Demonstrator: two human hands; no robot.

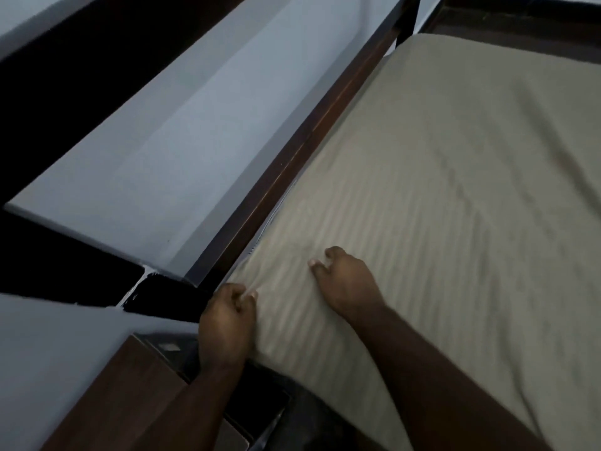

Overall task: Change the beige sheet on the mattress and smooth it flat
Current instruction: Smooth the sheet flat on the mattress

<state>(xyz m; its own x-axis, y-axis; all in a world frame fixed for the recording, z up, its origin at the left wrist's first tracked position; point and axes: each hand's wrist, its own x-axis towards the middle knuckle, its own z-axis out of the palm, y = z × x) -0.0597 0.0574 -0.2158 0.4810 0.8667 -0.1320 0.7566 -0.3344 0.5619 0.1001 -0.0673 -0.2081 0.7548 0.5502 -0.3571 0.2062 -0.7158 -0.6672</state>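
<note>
1. Both forearms reach in from the lower edge of the view toward the corner of the beige sheet (439,190), which covers the mattress and shows faint woven stripes.
2. Left hand (226,323) sits at the sheet's near corner, fingers curled and pinching a fold of the fabric at the mattress edge.
3. Right hand (344,281) rests on top of the sheet, just beside the left hand and further onto the mattress; its fingers are bent with the tips on the cloth, and whether they grip a fold cannot be told.
4. Small creases fan out across the sheet from the pinched corner; further from that corner the sheet lies mostly flat.
5. Along the sheet's left edge runs a dark wooden bed rail (292,164), touching the mattress side.
6. Beyond the rail stands a pale blue-grey wall (182,131) with black bands.
7. Below the left forearm, beside the sheet's corner, stands a brown wooden bedside unit (130,395); its contents are too dark to make out.
8. No writing is legible.
</note>
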